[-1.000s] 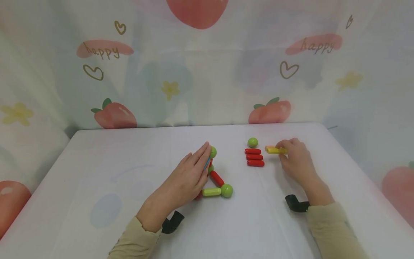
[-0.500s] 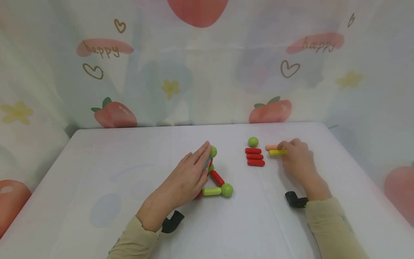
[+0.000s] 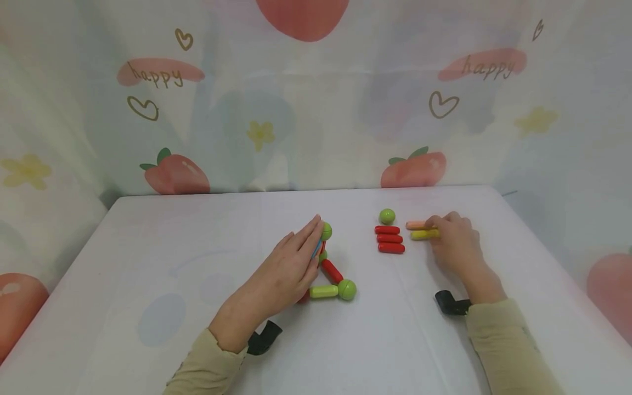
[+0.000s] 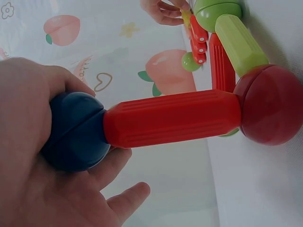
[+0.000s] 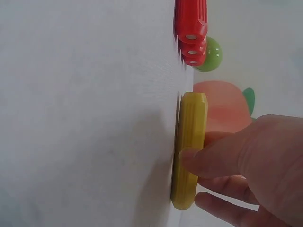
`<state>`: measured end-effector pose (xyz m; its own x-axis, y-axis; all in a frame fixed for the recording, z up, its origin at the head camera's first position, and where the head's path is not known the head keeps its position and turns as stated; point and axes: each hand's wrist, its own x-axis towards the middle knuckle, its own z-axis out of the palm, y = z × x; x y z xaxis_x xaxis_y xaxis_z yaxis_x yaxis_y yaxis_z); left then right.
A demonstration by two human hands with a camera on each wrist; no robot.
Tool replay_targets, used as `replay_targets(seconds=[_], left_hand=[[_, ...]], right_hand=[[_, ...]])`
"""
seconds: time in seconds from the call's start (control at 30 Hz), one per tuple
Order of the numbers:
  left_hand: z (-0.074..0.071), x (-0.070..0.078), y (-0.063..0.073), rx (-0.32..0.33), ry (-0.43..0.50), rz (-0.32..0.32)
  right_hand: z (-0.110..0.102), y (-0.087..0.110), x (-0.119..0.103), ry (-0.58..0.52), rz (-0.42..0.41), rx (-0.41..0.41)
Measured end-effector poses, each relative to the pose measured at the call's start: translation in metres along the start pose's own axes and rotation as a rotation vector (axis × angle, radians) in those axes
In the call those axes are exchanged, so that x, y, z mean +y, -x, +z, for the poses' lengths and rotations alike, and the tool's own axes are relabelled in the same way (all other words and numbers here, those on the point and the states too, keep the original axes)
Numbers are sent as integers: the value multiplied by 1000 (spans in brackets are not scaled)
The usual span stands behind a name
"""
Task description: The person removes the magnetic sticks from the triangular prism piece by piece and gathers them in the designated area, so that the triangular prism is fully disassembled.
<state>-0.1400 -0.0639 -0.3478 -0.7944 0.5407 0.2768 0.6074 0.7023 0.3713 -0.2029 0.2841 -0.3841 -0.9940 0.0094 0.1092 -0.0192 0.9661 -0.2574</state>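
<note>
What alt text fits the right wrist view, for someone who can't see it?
A right hand grips a yellow stick, its thumb pressed against one side, beside a white tabletop. Past the stick's far end are three red sticks with a green ball partly hidden behind them.

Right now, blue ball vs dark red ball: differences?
Height: the blue ball is raised; the dark red ball sits at the table.
Contact: the left hand touches the blue ball; no hand visibly touches the dark red ball.
Shared: both are grooved balls at ends of one red rod.
</note>
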Motion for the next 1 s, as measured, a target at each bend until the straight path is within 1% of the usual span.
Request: replay_targets(seconds=[0.13, 0.27, 0.4, 0.5, 0.57, 0.63, 0.77, 0.87, 0.93, 1.0], left_hand=[[0, 0, 0, -13, -14, -18], [-1, 2, 0, -34, -51, -41], [-4, 5, 1, -53, -109, -60], [-6, 8, 3, -50, -156, -61], [-8, 9, 5, -40, -179, -57], [-9, 10, 6, -35, -181, -53], [-13, 9, 8, -57, -129, -60], [-17, 7, 7, -67, -110, -72], [-20, 6, 6, -47, -115, -75], [-24, 4, 6, -28, -139, -75]], right_hand=[[-1, 0, -1, -14, 4, -2], [-5, 1, -6, -35, -13, 34], [-12, 3, -17, -90, -63, 90], [-19, 6, -27, -139, -105, 98], [-23, 9, -34, -168, -122, 78], [-27, 12, -40, -194, -134, 47], [-33, 19, -52, -257, -182, -23], [-35, 24, -62, -291, -267, -59], [-36, 28, -68, -304, -328, -77], [-36, 31, -73, -317, -398, -90]])
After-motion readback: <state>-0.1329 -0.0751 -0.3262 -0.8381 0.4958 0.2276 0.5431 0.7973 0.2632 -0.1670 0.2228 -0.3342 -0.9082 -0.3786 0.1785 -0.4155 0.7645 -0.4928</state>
